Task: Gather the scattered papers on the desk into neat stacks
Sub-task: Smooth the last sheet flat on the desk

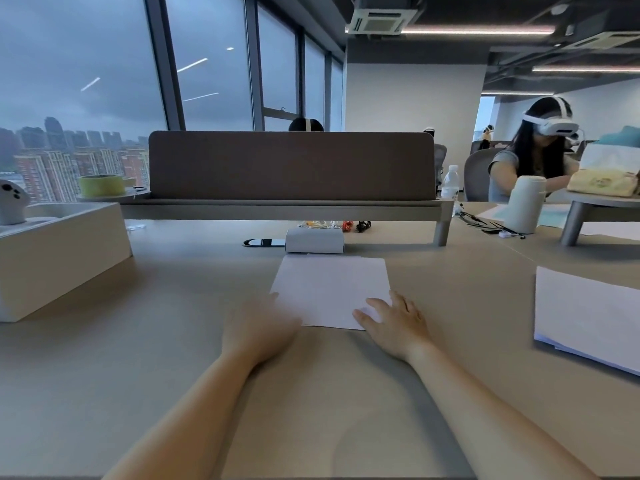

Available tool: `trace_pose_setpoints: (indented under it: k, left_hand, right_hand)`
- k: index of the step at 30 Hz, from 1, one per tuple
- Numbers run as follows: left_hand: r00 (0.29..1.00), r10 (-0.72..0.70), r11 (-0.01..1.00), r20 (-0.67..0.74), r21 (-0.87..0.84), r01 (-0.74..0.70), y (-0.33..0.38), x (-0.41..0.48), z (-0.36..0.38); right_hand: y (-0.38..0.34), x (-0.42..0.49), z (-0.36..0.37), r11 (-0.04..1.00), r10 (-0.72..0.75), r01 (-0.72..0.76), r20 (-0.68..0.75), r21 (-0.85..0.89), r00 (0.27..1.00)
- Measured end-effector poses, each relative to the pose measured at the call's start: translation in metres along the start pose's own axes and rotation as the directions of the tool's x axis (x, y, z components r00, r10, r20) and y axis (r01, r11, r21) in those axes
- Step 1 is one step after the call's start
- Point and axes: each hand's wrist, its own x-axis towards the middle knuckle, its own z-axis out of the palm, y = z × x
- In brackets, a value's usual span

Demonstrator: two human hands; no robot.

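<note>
Squaring up the centre stack point(329, 289), by the look of it. Both hands sit on its near edge, one per corner, likely so the sheets can be nudged into line from both sides.

Right hand point(394, 323): fingers spread, lying flat on the near right corner, thumb out on the paper. Pressing, not pinching.

Left hand point(263, 323): covers the near left corner, blurred, so fingers can't be told — spread or together unclear.

Stack lies mid-desk point(173, 358), its far edge just short of or touching the small box point(314, 240); can't tell which. Edges look fairly even.

Second stack point(588, 313) lies well apart at the right, lower sheets poking out along its near edge — probably needs tidying next. Large box point(59, 251) at left, divider point(291, 164) behind.
</note>
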Motion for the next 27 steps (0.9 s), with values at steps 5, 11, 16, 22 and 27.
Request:
trace_pose_setpoints:
  k: [5,11,16,22,27]
  left_hand:
    - [0.991,0.113,0.994,0.071,0.002,-0.114,0.000,0.000,0.002]
    - [0.992,0.112,0.991,0.059,-0.085,-0.106,0.003,0.000,0.001]
    - [0.989,0.129,0.991,0.072,-0.038,-0.126,0.005,-0.001,0.000]
    - [1.000,-0.005,0.997,0.002,-0.076,0.005,0.002,0.003,0.003]
    - [0.998,-0.003,0.999,0.070,0.043,0.000,0.002,0.004,0.005]
  right_hand:
    - [0.002,0.001,-0.003,0.970,-0.055,0.050,0.014,0.236,0.998]
    - [0.008,0.008,0.006,0.998,0.055,-0.056,-0.143,-0.005,0.988]
    - [0.009,0.010,0.011,0.985,0.101,-0.119,-0.135,-0.128,0.986]
    - [0.009,0.009,0.006,0.994,-0.063,0.065,-0.025,0.083,0.998]
    - [0.006,0.003,0.002,0.999,-0.020,0.023,-0.132,0.024,0.991]
